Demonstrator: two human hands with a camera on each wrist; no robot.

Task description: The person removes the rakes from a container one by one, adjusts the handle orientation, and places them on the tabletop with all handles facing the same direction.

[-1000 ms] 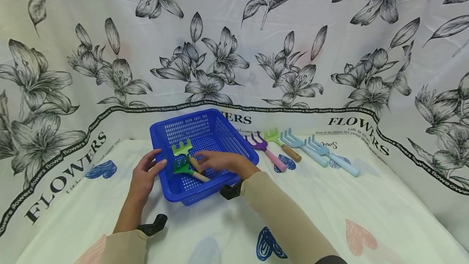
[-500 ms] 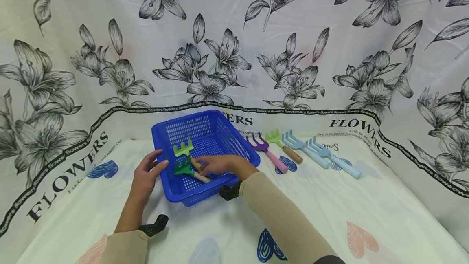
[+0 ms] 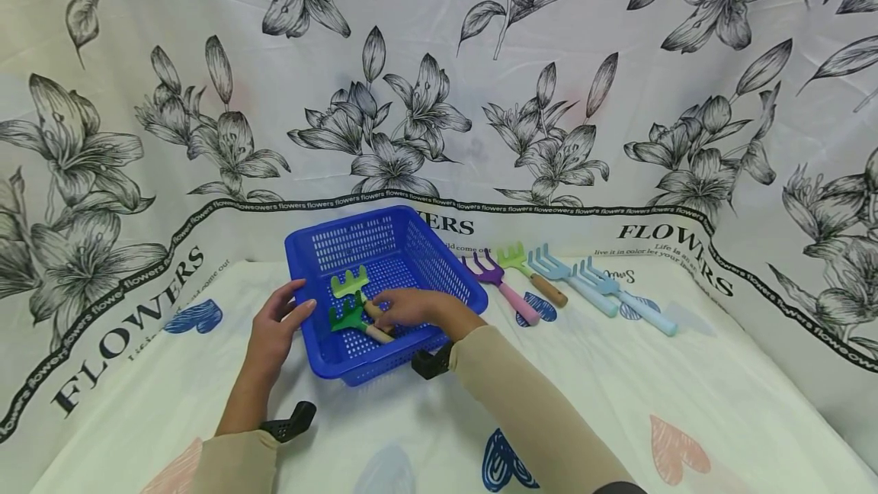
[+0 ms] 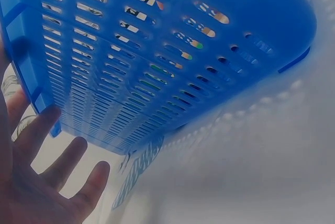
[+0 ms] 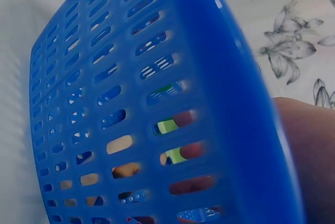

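Observation:
A blue plastic basket (image 3: pixel 444 261) stands tilted in the head view. My left hand (image 3: pixel 273 330) holds its left rim, thumb over the edge; in the left wrist view, the other fingers spread out beside the outer wall. My right hand (image 3: pixel 414 307) reaches over the near right side into the basket. It grips the wooden handle of a light green toy hand rake (image 3: pixel 350 281), tines toward the far left. Just in front of that lies a darker green hand rake (image 3: pixel 350 316) with a pale handle. In the right wrist view the basket wall (image 5: pixel 204 93) hides most of my right hand.
To the basket's right lies a row of hand rakes: purple with a pink handle (image 3: pixel 513 299), light green with a wooden handle (image 3: pixel 545 288), and two light blue ones (image 3: pixel 586 296). A flower-printed cloth (image 3: pixel 549 21) hangs behind the heart-printed white cover (image 3: pixel 583 402).
My right hand has closed on the light green rake's handle inside the basket. That rake has shifted slightly to the right. My left hand stays on the rim.

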